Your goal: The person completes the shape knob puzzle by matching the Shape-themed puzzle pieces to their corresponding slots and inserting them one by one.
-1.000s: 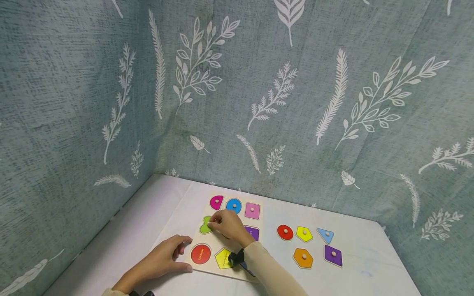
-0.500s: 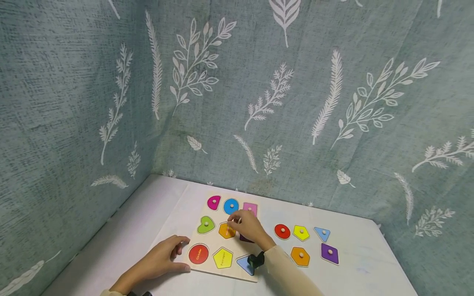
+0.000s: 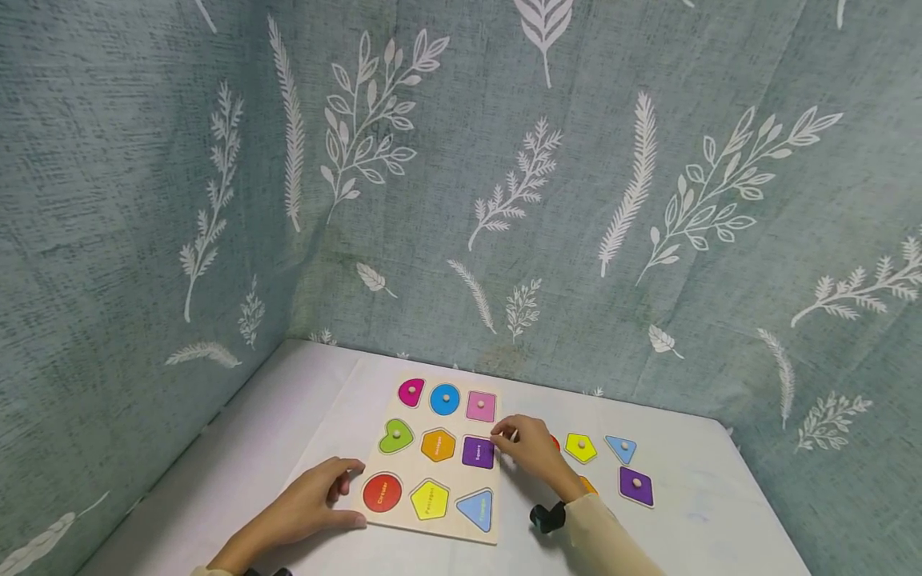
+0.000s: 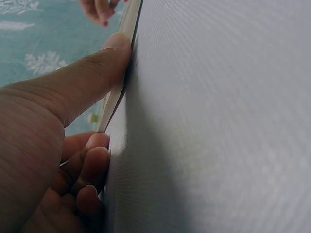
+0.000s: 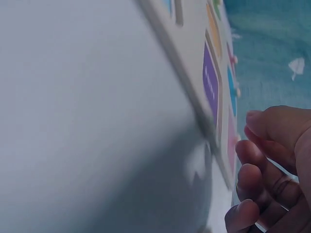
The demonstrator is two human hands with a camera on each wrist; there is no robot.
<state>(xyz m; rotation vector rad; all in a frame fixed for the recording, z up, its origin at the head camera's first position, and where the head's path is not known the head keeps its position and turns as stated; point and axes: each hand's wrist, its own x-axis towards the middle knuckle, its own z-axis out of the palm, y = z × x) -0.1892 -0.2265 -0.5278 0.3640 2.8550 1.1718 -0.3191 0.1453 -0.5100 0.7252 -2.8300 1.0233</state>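
A patterned wall cloth (image 3: 576,200) rises behind the white bench (image 3: 691,456) I work at. On the bench lies the wooden board (image 3: 406,464), flat, with my left grip (image 3: 313,504) at its near left corner: slack, clasping nothing, thumb and fingertips resting against its edge. My right grip (image 3: 533,448) is loosely curled and holds nothing that I can see, its fingertips just beside the bare purple recess (image 3: 479,453).

Four knobbed pieces sit in the board: pink square (image 3: 481,410), blue disc (image 3: 441,402), green heart (image 3: 389,442) and magenta piece (image 3: 407,398). Off the board's right side lie the purple piece (image 3: 634,490), yellow pentagon (image 3: 577,454), light-blue triangle (image 3: 617,447), and, partly behind my hand and wrist, the red piece (image 3: 555,442) and orange piece (image 3: 589,484).

I judge I am between placements, five recesses unfilled. The next move calls for pinching one loose piece by its small knob, lifting it level and turning its outline to its own recess, while my left grip steadies the board.
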